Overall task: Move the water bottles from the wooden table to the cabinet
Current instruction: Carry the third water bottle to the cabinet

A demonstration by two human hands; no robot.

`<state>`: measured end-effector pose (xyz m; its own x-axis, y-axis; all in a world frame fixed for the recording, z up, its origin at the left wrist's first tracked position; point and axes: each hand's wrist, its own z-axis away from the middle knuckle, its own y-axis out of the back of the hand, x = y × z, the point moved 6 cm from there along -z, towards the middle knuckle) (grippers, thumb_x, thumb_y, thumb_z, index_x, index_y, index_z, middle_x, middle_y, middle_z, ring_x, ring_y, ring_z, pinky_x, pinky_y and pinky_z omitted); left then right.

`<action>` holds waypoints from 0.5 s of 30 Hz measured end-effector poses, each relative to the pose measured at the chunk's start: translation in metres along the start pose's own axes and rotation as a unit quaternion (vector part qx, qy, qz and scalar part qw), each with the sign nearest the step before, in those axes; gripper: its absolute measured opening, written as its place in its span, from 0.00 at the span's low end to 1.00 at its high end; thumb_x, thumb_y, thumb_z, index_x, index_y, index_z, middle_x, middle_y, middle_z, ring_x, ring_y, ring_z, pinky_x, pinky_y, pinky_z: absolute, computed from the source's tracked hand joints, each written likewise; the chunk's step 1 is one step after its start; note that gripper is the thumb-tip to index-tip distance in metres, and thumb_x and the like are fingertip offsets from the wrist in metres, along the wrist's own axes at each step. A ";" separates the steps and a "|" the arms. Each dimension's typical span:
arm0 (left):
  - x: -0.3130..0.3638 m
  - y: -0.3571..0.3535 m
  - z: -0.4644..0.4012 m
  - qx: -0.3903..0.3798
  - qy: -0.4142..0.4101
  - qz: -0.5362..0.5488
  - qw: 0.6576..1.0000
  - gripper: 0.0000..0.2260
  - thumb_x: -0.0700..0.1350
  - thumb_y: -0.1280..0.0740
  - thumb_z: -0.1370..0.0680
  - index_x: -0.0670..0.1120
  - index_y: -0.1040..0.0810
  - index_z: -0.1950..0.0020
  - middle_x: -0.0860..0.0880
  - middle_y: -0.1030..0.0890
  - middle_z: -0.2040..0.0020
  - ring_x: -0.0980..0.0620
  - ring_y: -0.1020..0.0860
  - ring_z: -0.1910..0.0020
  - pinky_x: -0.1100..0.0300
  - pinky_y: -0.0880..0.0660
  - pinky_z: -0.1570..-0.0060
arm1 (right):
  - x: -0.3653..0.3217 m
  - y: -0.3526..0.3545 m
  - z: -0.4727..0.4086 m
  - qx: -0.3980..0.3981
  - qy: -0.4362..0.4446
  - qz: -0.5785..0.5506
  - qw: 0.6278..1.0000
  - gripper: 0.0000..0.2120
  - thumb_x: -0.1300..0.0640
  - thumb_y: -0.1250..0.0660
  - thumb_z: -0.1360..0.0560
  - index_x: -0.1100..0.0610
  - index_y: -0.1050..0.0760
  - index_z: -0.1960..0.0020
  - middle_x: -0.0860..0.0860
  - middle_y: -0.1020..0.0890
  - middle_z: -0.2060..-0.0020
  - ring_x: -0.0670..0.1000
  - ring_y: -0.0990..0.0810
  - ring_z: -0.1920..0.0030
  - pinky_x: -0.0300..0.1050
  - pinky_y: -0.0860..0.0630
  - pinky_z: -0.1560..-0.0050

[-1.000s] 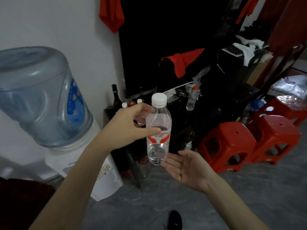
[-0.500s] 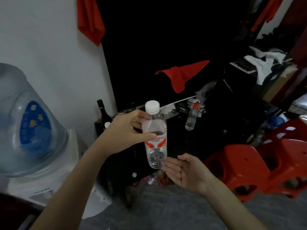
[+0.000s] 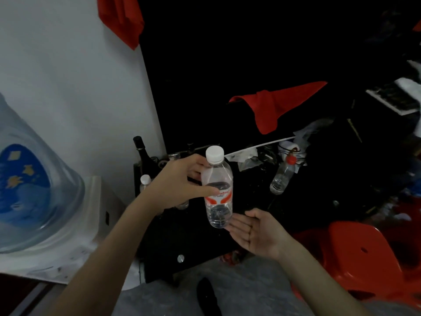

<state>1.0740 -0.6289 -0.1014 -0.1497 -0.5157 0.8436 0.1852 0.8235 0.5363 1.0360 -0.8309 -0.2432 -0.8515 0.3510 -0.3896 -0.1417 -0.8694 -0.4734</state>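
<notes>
Above the cabinet (image 3: 182,242), left hand (image 3: 175,185) grips bottle (image 3: 218,190) (upright).

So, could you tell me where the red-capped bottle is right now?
In the head view the red-capped bottle stands right of centre on the dark cabinet top, below the red cloth.

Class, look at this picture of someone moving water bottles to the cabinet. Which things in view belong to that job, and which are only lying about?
Part of the job:
- water bottle, gripped by the left hand
- right hand, open just beneath the bottle's base
- dark cabinet

Just lying about:
- water dispenser jug
- red stool
- red cloth
- dark glass bottle
</notes>
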 end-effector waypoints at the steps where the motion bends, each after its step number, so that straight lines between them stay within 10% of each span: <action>1: -0.007 0.001 -0.010 0.000 0.003 0.005 1.000 0.28 0.48 0.21 0.30 0.49 0.24 0.33 0.56 0.16 0.46 0.63 0.18 0.47 0.67 0.21 0.46 | -0.008 0.000 -0.009 0.002 -0.002 0.001 1.000 0.18 0.56 0.43 0.21 0.65 0.20 0.42 0.59 0.14 0.48 0.56 0.18 0.44 0.48 0.25 0.43; 15: -0.102 0.012 -0.104 0.022 0.064 0.050 0.996 0.29 0.41 0.21 0.29 0.51 0.26 0.31 0.65 0.17 0.43 0.64 0.19 0.43 0.67 0.23 0.41 | -0.090 -0.012 -0.138 0.014 -0.040 0.019 0.999 0.19 0.56 0.45 0.19 0.64 0.24 0.37 0.59 0.18 0.40 0.56 0.20 0.42 0.50 0.30 0.36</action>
<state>1.1922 -0.5908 -0.1779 -0.0073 -0.4540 0.8910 0.1503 0.8804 0.4499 1.1841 -0.8035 -0.3118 -0.8936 0.2894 -0.3431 -0.1215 -0.8918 -0.4357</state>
